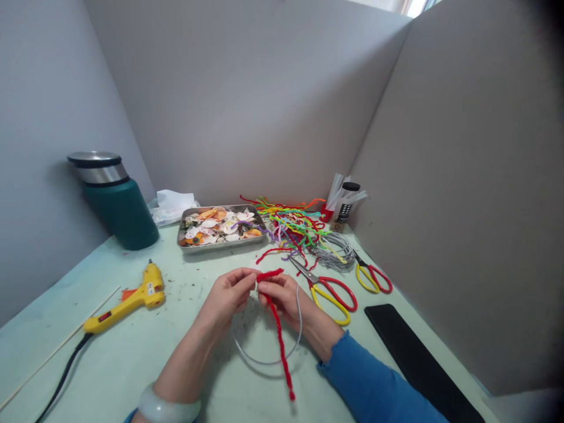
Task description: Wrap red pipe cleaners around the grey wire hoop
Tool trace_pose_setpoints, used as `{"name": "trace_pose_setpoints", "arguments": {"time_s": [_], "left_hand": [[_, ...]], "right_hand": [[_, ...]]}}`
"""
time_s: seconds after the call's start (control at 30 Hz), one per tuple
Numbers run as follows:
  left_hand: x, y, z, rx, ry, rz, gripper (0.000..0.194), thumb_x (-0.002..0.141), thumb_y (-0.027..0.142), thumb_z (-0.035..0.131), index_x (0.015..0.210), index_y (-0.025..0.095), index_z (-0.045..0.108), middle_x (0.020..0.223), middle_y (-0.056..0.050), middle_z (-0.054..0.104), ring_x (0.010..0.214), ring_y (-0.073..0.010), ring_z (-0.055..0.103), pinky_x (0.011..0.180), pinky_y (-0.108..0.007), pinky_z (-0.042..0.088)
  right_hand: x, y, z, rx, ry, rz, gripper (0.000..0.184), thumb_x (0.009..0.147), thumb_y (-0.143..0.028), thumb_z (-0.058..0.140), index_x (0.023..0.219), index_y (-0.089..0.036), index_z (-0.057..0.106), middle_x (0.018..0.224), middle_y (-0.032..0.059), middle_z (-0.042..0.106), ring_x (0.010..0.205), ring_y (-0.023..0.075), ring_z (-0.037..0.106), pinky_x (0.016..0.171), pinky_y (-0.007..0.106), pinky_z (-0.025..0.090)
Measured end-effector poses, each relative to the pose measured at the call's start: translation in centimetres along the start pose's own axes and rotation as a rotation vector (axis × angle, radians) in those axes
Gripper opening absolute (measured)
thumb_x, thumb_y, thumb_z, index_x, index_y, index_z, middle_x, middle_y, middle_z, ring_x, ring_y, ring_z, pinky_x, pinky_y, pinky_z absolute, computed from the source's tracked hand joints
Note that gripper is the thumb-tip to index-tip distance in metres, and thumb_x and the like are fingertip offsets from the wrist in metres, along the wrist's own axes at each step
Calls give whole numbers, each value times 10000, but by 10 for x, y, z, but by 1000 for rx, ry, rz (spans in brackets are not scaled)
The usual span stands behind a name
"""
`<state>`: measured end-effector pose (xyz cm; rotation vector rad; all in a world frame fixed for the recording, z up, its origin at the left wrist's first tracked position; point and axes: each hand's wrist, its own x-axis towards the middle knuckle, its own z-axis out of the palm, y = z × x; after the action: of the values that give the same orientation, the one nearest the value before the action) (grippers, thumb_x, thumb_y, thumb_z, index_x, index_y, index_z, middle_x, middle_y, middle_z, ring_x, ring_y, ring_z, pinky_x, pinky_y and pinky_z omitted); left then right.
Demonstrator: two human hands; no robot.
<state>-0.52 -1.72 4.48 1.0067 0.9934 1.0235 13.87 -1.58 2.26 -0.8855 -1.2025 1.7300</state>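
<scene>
A fuzzy red yarn strand loops over the top of a thin grey wire hoop. One short end sticks out to the right above my fingers, and the long end hangs down across the hoop. My left hand is closed, its thumb and index finger pinched at the hoop's top beside the yarn. My right hand pinches the red yarn against the wire. The exact crossing of yarn and wire is partly hidden by my fingertips. Both hands are close together, above the table.
Beyond my hands lie a metal tray of shells, a colourful yarn pile and a grey wire coil. Scissors, smaller scissors and a black strip lie right; a yellow glue gun and green bottle left.
</scene>
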Motion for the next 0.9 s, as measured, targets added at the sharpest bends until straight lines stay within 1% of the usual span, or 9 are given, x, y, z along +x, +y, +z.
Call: {"name": "trace_pose_setpoints", "arguments": {"time_s": [0.27,0.4,0.5,0.6,0.7,0.77,0.9], "left_hand": [[0,-1,0,3,8,-16,320,635,410,701,729,146,547,451,100,312,391,-27,193,384,-175,115],[1,-1,-2,33,21,-34,336,624,429,702,713,148,540,453,102,300,383,-24,191,381,-174,100],[2,-3,-4,40,-4,-40,340,642,440,691,733,147,544,455,105,292,380,-24,173,377,-173,93],[3,-4,-7,28,-41,-51,330,665,434,683,743,146,542,457,109,270,385,-23,150,374,-172,85],[3,-5,-8,8,-54,-75,315,682,420,677,739,146,533,459,111,250,391,-24,134,374,-174,75],[3,-5,-9,-8,-55,-87,309,687,411,678,738,147,525,461,112,246,395,-24,127,374,-176,72],[3,-6,-10,-28,-55,-81,306,685,402,684,741,150,520,458,114,244,397,-25,123,374,-176,72]], "right_hand": [[2,5,-1,31,4,-30,162,727,-298,621,722,-137,599,559,-32,535,427,54,397,405,192,253],[2,5,-1,5,29,-37,180,709,-310,643,758,-138,623,557,-32,543,430,55,395,418,192,265],[2,3,0,-60,57,-45,213,695,-329,663,781,-136,636,555,-31,544,435,55,389,424,187,264],[2,1,0,-115,61,-62,209,697,-340,666,755,-143,629,553,-34,533,433,52,375,426,188,261],[3,3,-2,-120,44,-118,190,704,-330,665,742,-150,617,560,-37,524,465,58,391,450,189,277],[4,5,-5,-111,18,-132,195,713,-332,662,776,-153,618,570,-36,533,476,61,398,455,187,282],[5,7,-11,-72,-86,-64,228,724,-327,660,854,-143,624,600,-30,546,465,54,402,444,183,279]]}}
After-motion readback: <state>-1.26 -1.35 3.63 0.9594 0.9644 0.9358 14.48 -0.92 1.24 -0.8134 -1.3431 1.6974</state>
